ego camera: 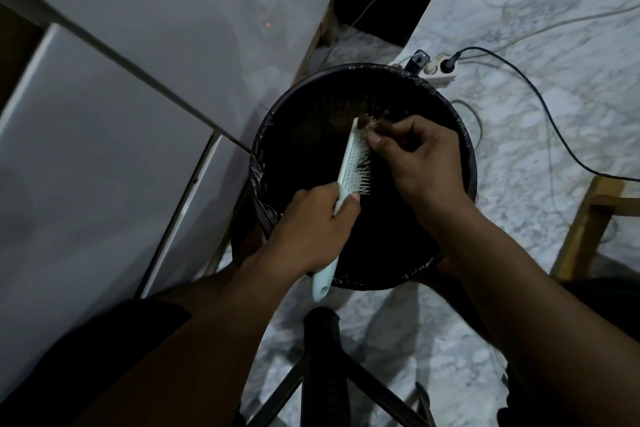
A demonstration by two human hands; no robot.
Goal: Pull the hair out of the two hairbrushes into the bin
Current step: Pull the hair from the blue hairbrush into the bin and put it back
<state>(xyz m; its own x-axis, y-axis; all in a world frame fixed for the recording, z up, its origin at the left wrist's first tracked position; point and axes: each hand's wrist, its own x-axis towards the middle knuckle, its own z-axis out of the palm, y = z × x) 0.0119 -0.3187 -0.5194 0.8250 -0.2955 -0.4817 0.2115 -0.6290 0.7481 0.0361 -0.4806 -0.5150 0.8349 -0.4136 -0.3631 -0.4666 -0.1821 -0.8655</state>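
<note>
A pale blue hairbrush (351,163) is held over the round black bin (277,136), bristles facing right. My left hand (311,222) is shut on its handle, whose end sticks out below my wrist. My right hand (422,156) pinches a small tuft of brown hair (372,122) at the brush's far tip, fingers closed on it. The bin has a dark liner bag folded over its rim. Only one hairbrush is in view.
A white cabinet (104,136) stands close on the left of the bin. A power strip (438,70) with plugs and cables lies on the marble floor behind it. A wooden frame (585,229) stands at right. A black chair base (323,367) is below me.
</note>
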